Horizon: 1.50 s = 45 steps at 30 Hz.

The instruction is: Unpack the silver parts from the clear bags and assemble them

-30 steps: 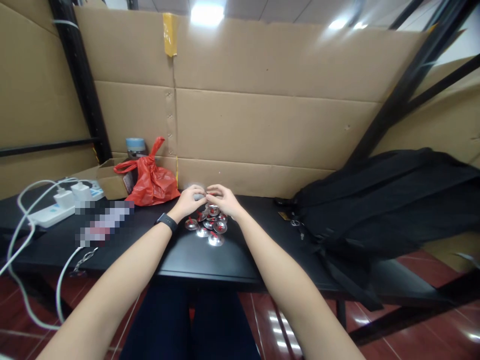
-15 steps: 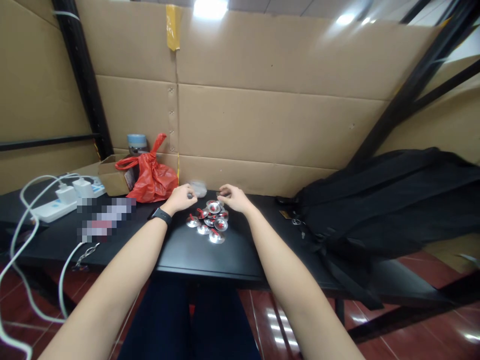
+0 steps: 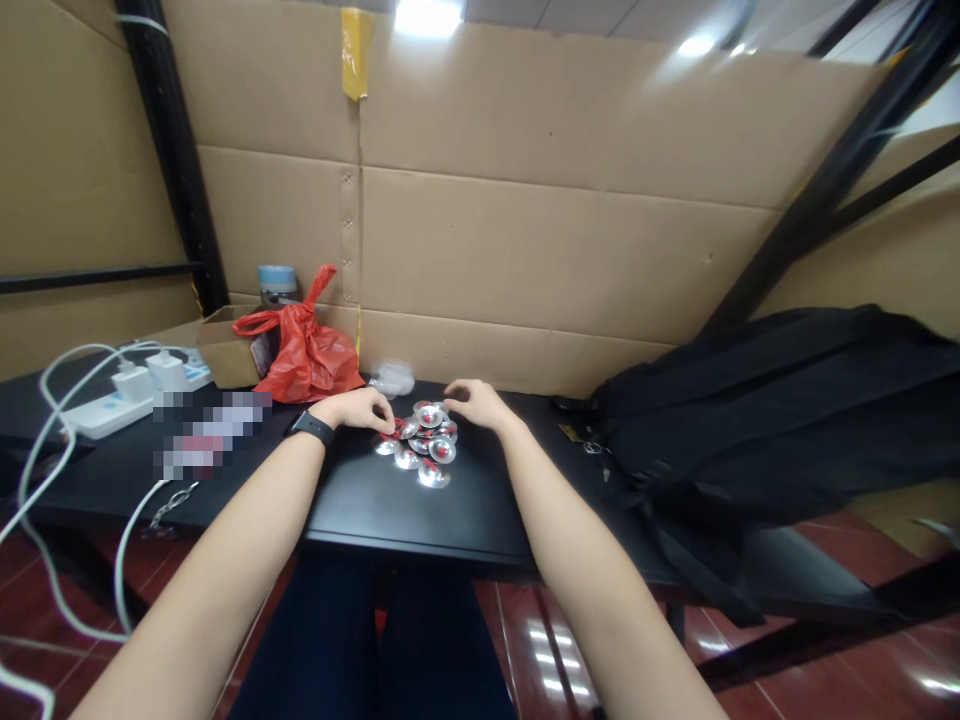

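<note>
Several small silver finger cymbals (image 3: 442, 450) with red straps lie in a loose pile on the black table (image 3: 420, 520). At the pile's left edge my left hand (image 3: 364, 410), with a black watch on its wrist, has its fingers closed in a pinch on the red strap of a finger cymbal (image 3: 386, 446). That cymbal is partly hidden by the fingertips. On the right side, my right hand (image 3: 476, 403) hovers at the back of the pile with curved fingers. Its thumb and forefinger stand apart with nothing visible between them, close to the rearmost cymbal (image 3: 429, 415).
A clear plastic container (image 3: 392, 378) sits behind the pile. To the left are a red plastic bag (image 3: 311, 355), a cardboard box (image 3: 223, 350), a jar (image 3: 277, 283) and a white power strip (image 3: 112, 412) with cables. A black backpack (image 3: 780, 410) fills the right side.
My left hand has moved from behind the pile toward me, down to the red strap at its left edge. My right hand has shifted slightly right, away from the cymbals.
</note>
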### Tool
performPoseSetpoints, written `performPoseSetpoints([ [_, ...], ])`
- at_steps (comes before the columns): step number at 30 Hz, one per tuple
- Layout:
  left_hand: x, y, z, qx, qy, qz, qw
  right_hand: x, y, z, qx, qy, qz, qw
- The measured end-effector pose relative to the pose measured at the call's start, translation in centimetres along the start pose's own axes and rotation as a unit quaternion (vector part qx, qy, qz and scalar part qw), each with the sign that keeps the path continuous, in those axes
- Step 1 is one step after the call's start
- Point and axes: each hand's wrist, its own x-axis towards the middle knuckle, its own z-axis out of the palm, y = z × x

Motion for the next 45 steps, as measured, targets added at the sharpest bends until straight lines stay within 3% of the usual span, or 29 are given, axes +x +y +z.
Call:
performPoseSetpoints([
  [4,0.1,-0.1,0.1,0.014,-0.001,0.002,1.0,-0.5,-4.7,1.6,0.058,-0.09,-0.096,0.99],
  [8,0.1,-0.2,0.1,0.067,0.028,-0.017,0.997,-1.0,-7.2,3.5,-0.042,-0.101,-0.117,0.987],
  [11,-0.2,-0.6,-0.2,0.136,0.084,-0.049,0.986,-1.0,-7.4,4.2,-0.076,-0.073,-0.124,0.987],
  [14,-0.3,-0.7,-0.4,0.171,0.128,-0.069,0.974,-0.7,-7.0,4.0,-0.017,-0.032,-0.134,0.99],
  [19,0.8,0.6,0.6,0.059,0.168,0.029,0.984,-0.1,-6.2,3.4,0.151,0.057,-0.043,0.986],
  [24,2.1,2.2,1.8,-0.001,0.302,0.072,0.95,0.4,-5.6,4.0,0.311,0.048,0.012,0.949],
  [28,2.2,2.7,2.0,0.0,0.336,0.092,0.937,0.3,-5.8,4.1,0.42,0.023,0.016,0.907],
  [30,2.1,3.0,1.9,0.004,0.345,0.099,0.933,0.1,-6.1,3.9,0.438,0.015,0.005,0.899],
  [35,2.0,3.2,1.9,0.029,0.347,0.106,0.931,-0.5,-6.9,3.4,0.413,0.015,-0.012,0.911],
  [38,1.7,2.4,1.5,0.054,0.345,0.073,0.934,-0.2,-6.0,2.5,0.38,0.035,-0.016,0.924],
  [40,1.2,1.5,1.1,0.088,0.329,0.026,0.94,0.1,-4.4,1.3,0.319,0.062,-0.017,0.946],
  [42,0.7,0.6,0.7,0.129,0.3,-0.022,0.945,0.2,-2.2,0.0,0.192,0.093,-0.007,0.977],
  [45,0.1,-0.5,0.3,0.145,0.267,-0.049,0.951,0.1,1.4,-1.5,0.029,0.065,0.044,0.997],
])
